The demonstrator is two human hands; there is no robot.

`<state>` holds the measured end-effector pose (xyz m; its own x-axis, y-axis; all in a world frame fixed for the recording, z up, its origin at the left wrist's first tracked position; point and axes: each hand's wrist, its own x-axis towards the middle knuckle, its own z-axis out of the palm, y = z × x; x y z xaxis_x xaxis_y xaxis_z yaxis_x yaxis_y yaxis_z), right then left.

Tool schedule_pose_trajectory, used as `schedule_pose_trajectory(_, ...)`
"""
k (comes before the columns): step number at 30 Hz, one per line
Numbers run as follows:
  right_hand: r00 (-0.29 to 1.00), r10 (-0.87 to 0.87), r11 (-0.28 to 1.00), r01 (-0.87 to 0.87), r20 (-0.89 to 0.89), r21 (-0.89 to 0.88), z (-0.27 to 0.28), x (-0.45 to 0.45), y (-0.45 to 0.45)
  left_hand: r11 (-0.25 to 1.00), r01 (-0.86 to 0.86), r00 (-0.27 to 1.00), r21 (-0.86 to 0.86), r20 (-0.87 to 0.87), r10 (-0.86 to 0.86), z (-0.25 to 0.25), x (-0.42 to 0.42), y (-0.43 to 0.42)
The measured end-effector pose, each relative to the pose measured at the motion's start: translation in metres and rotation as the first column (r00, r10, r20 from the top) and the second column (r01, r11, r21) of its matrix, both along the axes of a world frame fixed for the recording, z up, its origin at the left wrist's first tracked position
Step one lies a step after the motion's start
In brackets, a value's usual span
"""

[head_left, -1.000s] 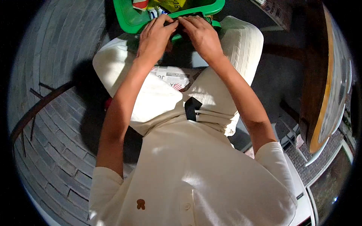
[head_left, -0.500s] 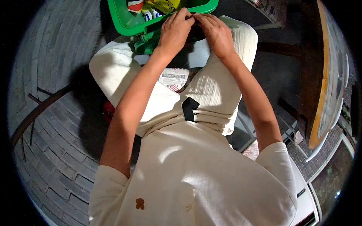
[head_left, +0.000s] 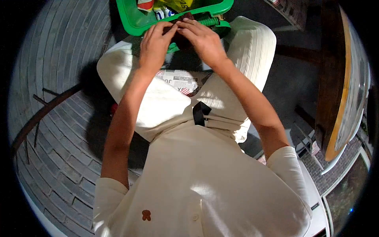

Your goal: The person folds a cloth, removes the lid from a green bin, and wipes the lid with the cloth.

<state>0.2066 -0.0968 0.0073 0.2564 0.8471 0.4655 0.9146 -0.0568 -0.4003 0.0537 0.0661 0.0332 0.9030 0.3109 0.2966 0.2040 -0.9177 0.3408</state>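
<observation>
My left hand (head_left: 154, 46) and my right hand (head_left: 204, 42) meet above my lap at the near rim of a green plastic basket (head_left: 136, 31). Their fingertips pinch a dark brown piece (head_left: 186, 16), which looks soft; its kind is unclear, and my fingers cover much of it. A ribbed green handle (head_left: 209, 22) shows just beyond my right hand. Inside the basket are a yellow bag (head_left: 181, 4) with dark print, small white and blue items (head_left: 164, 14), and a red and white packet (head_left: 145, 4).
A wooden-edged table (head_left: 340, 110) stands to the right. Newspaper-print fabric (head_left: 177, 81) covers the seat between my thighs. Grey brick paving (head_left: 59, 134) lies at left, with a dark curved metal bar (head_left: 51, 104) over it.
Both hands have shifted left and slightly towards me, the left one further. More of the dark brown piece now shows, and the green handle has come into view beside the right hand.
</observation>
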Motion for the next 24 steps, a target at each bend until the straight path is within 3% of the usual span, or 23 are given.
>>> schedule_pose_trajectory(2,1.000,-0.011,0.999,0.011,-0.001,-0.050,0.007,0.020,-0.022,0.996,0.037,0.997,-0.076,0.066,-0.032,-0.004,0.022,-0.019)
schedule_pose_trajectory(6,0.991,-0.114,0.987,0.121,0.075,-0.101,0.013,0.047,-0.054,0.996,0.073,0.985,-0.050,0.159,-0.064,-0.019,0.075,-0.045)
schedule_pose_trajectory(10,0.979,-0.141,0.986,0.153,0.147,-0.069,0.008,0.039,-0.051,0.995,0.094,0.982,-0.031,0.170,-0.088,-0.019,0.068,-0.041)
schedule_pose_trajectory(16,0.997,-0.068,0.997,0.066,-0.045,-0.042,0.001,-0.016,-0.020,0.985,0.130,0.991,0.113,-0.028,-0.127,-0.008,-0.002,-0.005)
schedule_pose_trajectory(20,1.000,-0.017,1.000,0.017,0.025,-0.009,0.002,-0.022,0.004,0.991,0.046,0.994,0.127,-0.106,-0.032,0.002,-0.026,0.001)
schedule_pose_trajectory(22,1.000,-0.012,1.000,0.011,0.027,0.029,0.006,-0.011,0.002,0.994,0.035,0.997,0.106,-0.068,-0.028,0.002,-0.014,-0.009)
schedule_pose_trajectory(24,0.998,-0.041,0.998,0.043,0.047,-0.053,0.012,0.004,-0.012,0.999,-0.004,1.000,0.041,-0.028,0.005,-0.002,0.006,-0.023)
